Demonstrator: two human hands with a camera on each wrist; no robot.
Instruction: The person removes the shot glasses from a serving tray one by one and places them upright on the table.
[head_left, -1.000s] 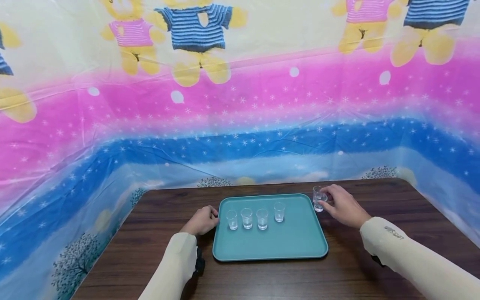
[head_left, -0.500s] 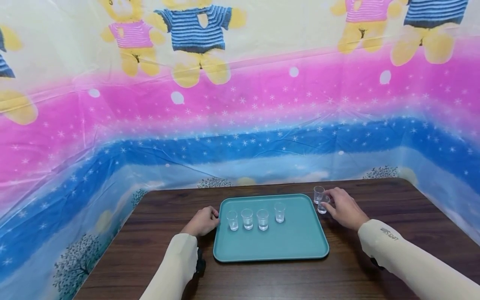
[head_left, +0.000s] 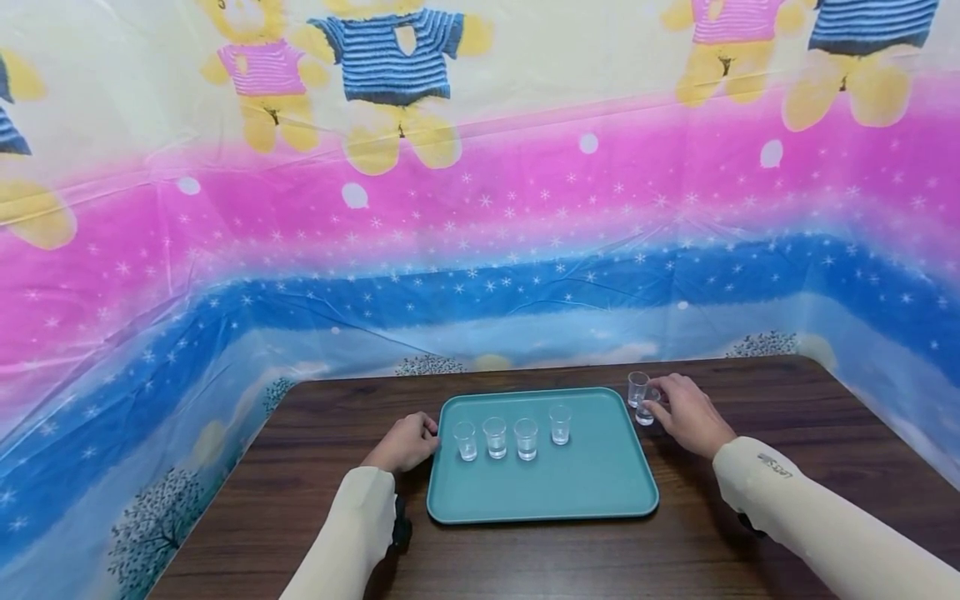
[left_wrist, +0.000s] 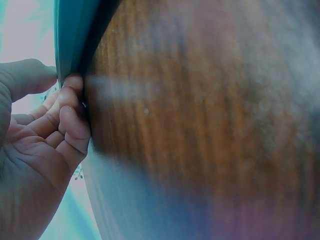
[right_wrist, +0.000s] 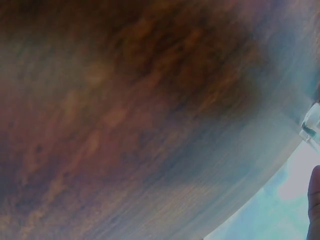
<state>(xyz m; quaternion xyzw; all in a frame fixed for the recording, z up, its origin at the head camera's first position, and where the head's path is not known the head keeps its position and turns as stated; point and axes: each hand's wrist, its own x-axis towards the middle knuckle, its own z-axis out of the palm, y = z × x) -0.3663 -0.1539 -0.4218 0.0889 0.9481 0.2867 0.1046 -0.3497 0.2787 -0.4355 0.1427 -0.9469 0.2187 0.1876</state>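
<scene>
A teal tray lies on the table, with several clear shot glasses standing on its left and middle part. My left hand grips the tray's left edge; in the left wrist view its thumb meets the rim and the fingers curl against the outer side. Beyond the tray's right edge, my right hand pinches a shot glass between thumb and fingers. Another shot glass stands just behind that one. At the right wrist view's edge, only a finger and part of a glass show.
The dark wooden table runs back to a patterned cloth hung behind and along both sides. A black band is at the left wrist.
My right hand has shifted the pinched shot glass slightly right and towards me, away from the one behind it. The left hand and tray have stayed put.
</scene>
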